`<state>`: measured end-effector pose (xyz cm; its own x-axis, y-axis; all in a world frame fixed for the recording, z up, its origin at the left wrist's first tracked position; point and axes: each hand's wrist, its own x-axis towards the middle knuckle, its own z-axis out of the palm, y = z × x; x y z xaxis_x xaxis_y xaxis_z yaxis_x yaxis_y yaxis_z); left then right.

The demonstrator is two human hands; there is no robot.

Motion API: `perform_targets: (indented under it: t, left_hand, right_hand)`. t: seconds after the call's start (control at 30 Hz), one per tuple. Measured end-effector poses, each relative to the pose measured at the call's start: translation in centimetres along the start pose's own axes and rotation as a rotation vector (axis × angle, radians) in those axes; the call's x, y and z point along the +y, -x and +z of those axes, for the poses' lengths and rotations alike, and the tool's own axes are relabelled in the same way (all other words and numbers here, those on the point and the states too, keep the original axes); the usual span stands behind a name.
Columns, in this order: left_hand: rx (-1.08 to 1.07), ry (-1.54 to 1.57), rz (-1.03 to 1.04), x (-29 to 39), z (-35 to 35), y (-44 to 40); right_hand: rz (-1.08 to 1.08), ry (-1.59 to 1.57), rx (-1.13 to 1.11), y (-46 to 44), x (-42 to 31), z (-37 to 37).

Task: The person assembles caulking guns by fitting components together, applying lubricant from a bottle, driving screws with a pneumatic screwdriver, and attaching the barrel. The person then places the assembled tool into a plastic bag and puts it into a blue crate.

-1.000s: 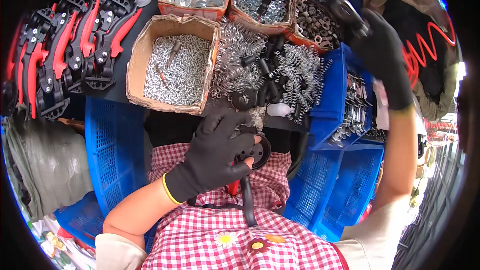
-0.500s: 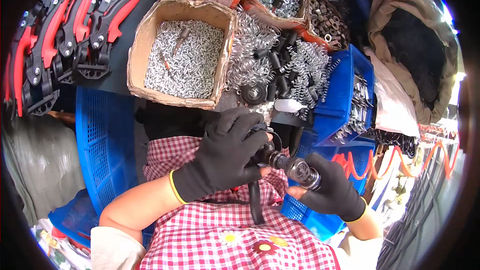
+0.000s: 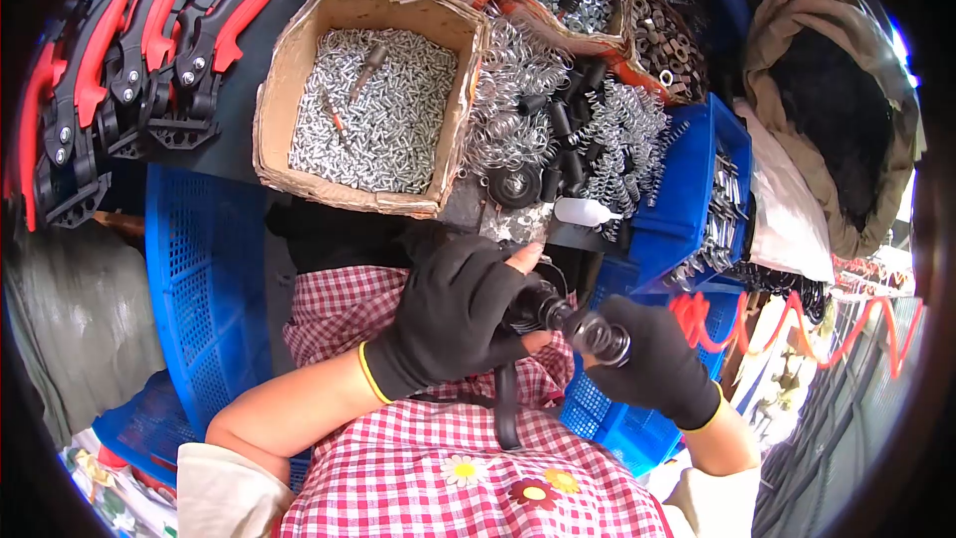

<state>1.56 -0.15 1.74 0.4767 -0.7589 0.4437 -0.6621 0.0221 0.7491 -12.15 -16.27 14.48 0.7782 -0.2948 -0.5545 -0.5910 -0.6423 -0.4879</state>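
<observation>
In a black glove with bare fingertips, my left hand is wrapped round a black round part above the lap, mostly hidden by the fingers. My right hand, gloved too, grips a dark air tool whose narrow end meets the part beside my left fingers. A black tube hangs below the part over the checked apron. A cardboard box of small screws stands just beyond my left hand, with a white bottle to its right.
Red and black levers lie at the upper left. Springs and black sleeves are heaped beside the box. Blue bins and a red coiled hose are on the right. A blue basket stands at the left.
My right hand has come down from the upper right with the tool, and the tool now meets the part in my left hand. The red hose has stretched downwards. The view has shifted slightly.
</observation>
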Motion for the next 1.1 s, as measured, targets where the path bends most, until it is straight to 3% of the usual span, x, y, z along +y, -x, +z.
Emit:
perform_targets:
  t: [0.27,0.4,0.67,0.8,1.0,1.1]
  left_hand:
    - [0.007,0.029,-0.006,-0.2,0.6,0.6]
    - [0.008,0.084,-0.041,0.0,0.8,0.7]
    - [0.007,0.03,-0.072,0.2,1.8,1.5]
    - [-0.007,0.029,-0.076,0.2,2.2,1.8]
    - [-0.036,0.092,-0.077,-0.3,2.0,0.8]
    - [0.022,0.217,-0.225,0.3,2.3,0.7]
  right_hand:
    - [-0.13,0.163,-0.009,-1.2,0.0,-0.3]
    - [-0.089,0.256,0.007,-0.7,-1.0,0.0]
    - [-0.078,0.108,-0.058,-1.3,0.2,-0.2]
    - [-0.029,0.178,-0.141,-1.4,-1.0,-1.1]
    - [-0.092,-0.069,-0.269,-3.0,0.9,-1.8]
    - [-0.084,-0.159,-0.241,-2.9,1.6,-1.0]
